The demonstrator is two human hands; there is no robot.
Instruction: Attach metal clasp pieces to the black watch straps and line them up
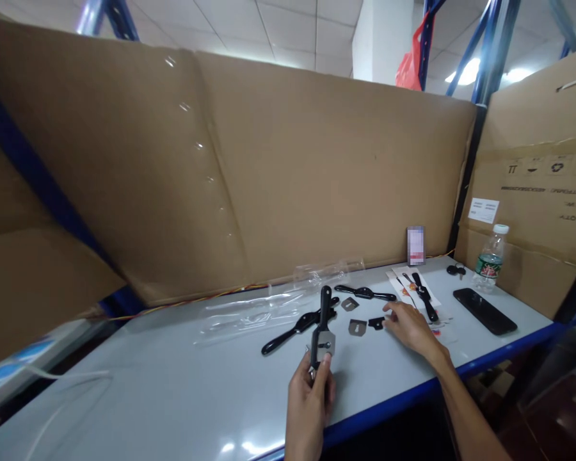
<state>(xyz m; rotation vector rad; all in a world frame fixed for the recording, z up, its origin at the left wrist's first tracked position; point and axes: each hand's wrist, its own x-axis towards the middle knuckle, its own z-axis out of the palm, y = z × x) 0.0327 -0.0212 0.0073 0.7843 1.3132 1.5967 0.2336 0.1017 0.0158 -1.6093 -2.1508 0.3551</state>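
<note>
My left hand [312, 394] is closed around a black spokeshave [324, 314] held upright above the table, its grey blade [326, 346] against the body under my thumb. My right hand [413, 330] is over the table with thumb and index finger apart, the fingertips at the edge of a small black lever cap [376, 323]. Left of that cap lies a loose grey blade [358, 328], and a second one [349, 304] is behind it. Another black spokeshave [292, 333] lies partly hidden behind the held one. A further spokeshave body [365, 292] lies toward the back.
Clear plastic sleeves [254, 314] lie along the back. At the right are a packaged spokeshave [425, 298] on a printed card, a black phone [484, 310], a water bottle [490, 259] and a small dark object [456, 270]. Cardboard [336, 173] walls the table's back.
</note>
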